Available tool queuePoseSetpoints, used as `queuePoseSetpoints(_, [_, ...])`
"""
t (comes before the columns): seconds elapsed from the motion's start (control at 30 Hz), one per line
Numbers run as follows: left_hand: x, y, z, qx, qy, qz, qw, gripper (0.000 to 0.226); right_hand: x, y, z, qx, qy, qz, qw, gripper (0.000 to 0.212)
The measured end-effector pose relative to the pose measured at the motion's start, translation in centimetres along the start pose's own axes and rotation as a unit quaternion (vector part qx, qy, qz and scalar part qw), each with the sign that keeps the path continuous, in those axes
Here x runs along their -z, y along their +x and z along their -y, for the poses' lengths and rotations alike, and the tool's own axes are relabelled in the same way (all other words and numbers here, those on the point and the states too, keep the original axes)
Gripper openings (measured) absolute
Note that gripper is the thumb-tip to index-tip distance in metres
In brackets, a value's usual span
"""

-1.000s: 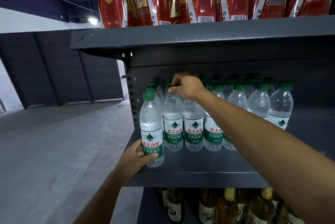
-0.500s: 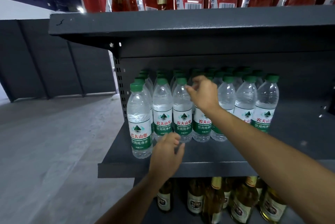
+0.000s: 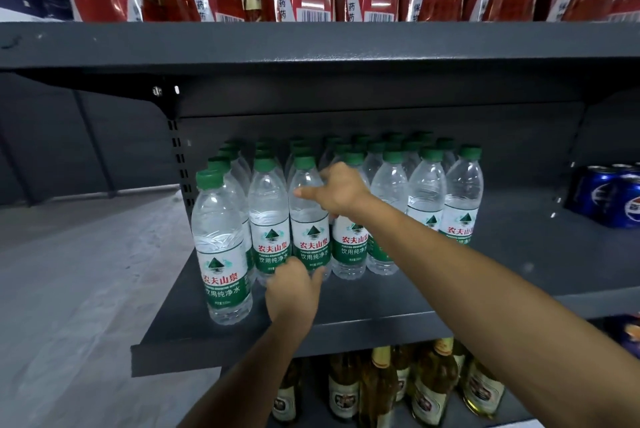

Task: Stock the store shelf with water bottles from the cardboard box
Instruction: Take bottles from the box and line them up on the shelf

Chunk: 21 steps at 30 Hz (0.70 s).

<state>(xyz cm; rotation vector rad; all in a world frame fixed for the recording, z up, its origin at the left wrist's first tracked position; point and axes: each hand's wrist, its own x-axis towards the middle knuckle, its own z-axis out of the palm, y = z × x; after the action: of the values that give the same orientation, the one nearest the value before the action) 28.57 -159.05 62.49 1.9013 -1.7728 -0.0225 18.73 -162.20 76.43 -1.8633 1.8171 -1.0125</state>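
Clear water bottles (image 3: 346, 206), green caps, green-white labels, upright in rows at shelf (image 3: 433, 292) left end. Right hand (image 3: 337, 189) fingers straight, touching bottle shoulder. Left hand (image 3: 292, 289) fingers loosely apart against bottle bases.

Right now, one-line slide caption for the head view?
Both hands straighten green-capped water bottles on a grey shelf: left hand at the bases, right hand at a bottle's shoulder.

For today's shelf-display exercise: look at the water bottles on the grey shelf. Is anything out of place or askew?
Yes. The leftmost front bottle stands forward of the front row, nearer the shelf edge, so the line is uneven. All bottles look upright and capped. Nothing looks spilled or damaged.
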Motion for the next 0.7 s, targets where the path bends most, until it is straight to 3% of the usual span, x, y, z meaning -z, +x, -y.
queuePoseSetpoints(0.27, [0.0, -0.7, -0.2, 0.012, -0.014, -0.007, 1.000, 0.046, -0.2, 0.5, -0.5, 0.006, -0.007, -0.007, 1.000, 0.069])
queuePoseSetpoints(0.57, [0.3, -1.1, -0.3, 0.010, -0.031, 0.001, 0.999, 0.044, -0.1, 0.1, -0.5, 0.011, -0.064, -0.016, 0.998, 0.049])
queuePoseSetpoints(0.63, [0.3, -1.4, -0.2, -0.011, -0.049, -0.019, 0.999, 0.040, 0.2, -0.2, -0.8, 0.041, -0.072, -0.077, 0.994, 0.048])
queuePoseSetpoints(0.7, [0.1, -1.7, -0.4, -0.117, -0.040, -0.049, 0.991, 0.031, 1.1, -0.4, -1.3, 0.064, -0.032, -0.183, 0.980, 0.044])
